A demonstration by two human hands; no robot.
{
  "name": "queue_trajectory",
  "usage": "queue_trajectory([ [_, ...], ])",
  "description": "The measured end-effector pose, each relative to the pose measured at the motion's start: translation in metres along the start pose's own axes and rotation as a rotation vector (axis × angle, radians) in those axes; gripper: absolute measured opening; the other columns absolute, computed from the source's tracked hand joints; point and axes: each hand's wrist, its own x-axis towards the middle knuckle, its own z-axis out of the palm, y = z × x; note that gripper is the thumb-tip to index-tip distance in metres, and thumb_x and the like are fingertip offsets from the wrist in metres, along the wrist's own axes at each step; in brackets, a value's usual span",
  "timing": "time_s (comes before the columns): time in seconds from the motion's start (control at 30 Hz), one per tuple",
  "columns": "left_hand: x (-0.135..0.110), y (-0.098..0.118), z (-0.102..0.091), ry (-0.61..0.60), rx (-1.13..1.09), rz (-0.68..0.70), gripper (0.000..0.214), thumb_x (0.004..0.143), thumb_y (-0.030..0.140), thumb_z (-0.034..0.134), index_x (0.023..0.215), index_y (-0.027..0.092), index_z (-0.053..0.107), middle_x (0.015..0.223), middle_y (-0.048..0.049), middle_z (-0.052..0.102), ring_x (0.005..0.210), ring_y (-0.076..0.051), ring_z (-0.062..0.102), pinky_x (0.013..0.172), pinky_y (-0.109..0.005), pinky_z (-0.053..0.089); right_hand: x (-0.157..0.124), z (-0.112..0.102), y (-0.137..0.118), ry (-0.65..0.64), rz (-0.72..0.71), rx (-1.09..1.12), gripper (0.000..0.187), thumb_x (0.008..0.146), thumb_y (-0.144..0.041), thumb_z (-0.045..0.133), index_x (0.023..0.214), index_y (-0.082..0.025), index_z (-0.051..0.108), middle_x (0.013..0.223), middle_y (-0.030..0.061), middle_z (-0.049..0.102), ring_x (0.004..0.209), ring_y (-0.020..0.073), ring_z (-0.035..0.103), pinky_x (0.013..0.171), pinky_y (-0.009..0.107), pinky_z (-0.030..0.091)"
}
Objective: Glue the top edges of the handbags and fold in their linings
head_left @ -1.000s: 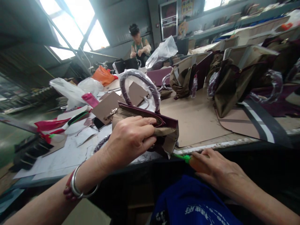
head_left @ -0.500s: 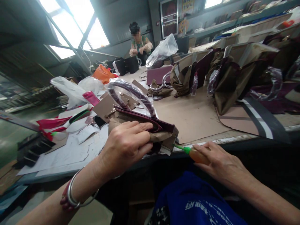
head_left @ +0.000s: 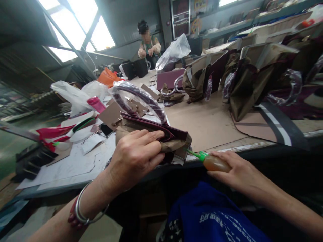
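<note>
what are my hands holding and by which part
Left hand: the bag, by its upper edge. Right hand: the green-tipped bottle, by its body.

A rounded silver bangle [head_left: 78, 206] is circling the left wrist [head_left: 97, 190] in the lower left, and dark red beads [head_left: 73, 215] are sitting beside it. The right forearm [head_left: 280, 203] is showing bare at lower right. At bottom centre, a blue garment [head_left: 196, 205] is carrying white printing [head_left: 217, 220]; white-spotted dark cloth [head_left: 174, 230] is peeking out.
</note>
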Motion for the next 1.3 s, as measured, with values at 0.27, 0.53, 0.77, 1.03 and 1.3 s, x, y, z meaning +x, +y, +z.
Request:
queue_trajectory([
  [0.27,0.001,0.0,-0.001,0.0,-0.008,0.009,0.02,0.081,0.016,0.055,0.062,0.013,0.057,0.097,-0.0093,0.07,0.074,-0.02,0.065,0.067,-0.034,0.053,0.017,0.001,-0.006,-0.085,0.211,0.255,0.063,0.062,-0.055,0.057,0.111,-0.016,0.063,0.111,0.0095,0.066,0.102,0.0299,0.061,0.09,0.039,0.048],
  [0.53,0.001,-0.001,0.0,-0.026,-0.015,0.008,0.019,0.082,0.018,0.055,0.064,0.014,0.058,0.099,-0.0087,0.069,0.076,-0.02,0.064,0.068,-0.034,0.052,0.022,0.004,0.003,-0.043,0.116,0.279,0.045,0.07,-0.048,0.058,0.101,-0.017,0.068,0.097,0.0074,0.071,0.083,0.0256,0.068,0.067,0.032,0.056],
  [0.77,0.002,-0.003,0.001,-0.024,-0.002,0.014,0.019,0.081,0.017,0.056,0.063,0.014,0.059,0.098,-0.0089,0.07,0.075,-0.021,0.064,0.066,-0.033,0.052,0.025,0.003,0.008,0.005,0.096,0.216,0.045,0.067,-0.045,0.06,0.102,-0.018,0.068,0.103,0.0084,0.069,0.093,0.0283,0.065,0.08,0.037,0.053],
  [1.03,0.006,-0.004,0.002,-0.031,-0.007,0.009,0.018,0.082,0.018,0.055,0.065,0.014,0.06,0.099,-0.0078,0.069,0.076,-0.021,0.064,0.068,-0.033,0.052,0.019,0.007,0.018,0.206,-0.072,-0.13,0.043,0.076,-0.046,0.059,0.111,-0.021,0.063,0.102,0.0083,0.065,0.089,0.0252,0.064,0.081,0.038,0.051],
  [1.3,0.01,-0.006,0.003,-0.041,0.01,0.014,0.021,0.083,0.019,0.053,0.064,0.015,0.058,0.097,-0.0064,0.07,0.077,-0.019,0.064,0.067,-0.031,0.051,0.012,0.005,0.006,0.327,-0.154,-0.451,0.041,0.079,-0.043,0.058,0.115,-0.025,0.059,0.094,0.0057,0.059,0.075,0.0221,0.062,0.061,0.033,0.051],
])
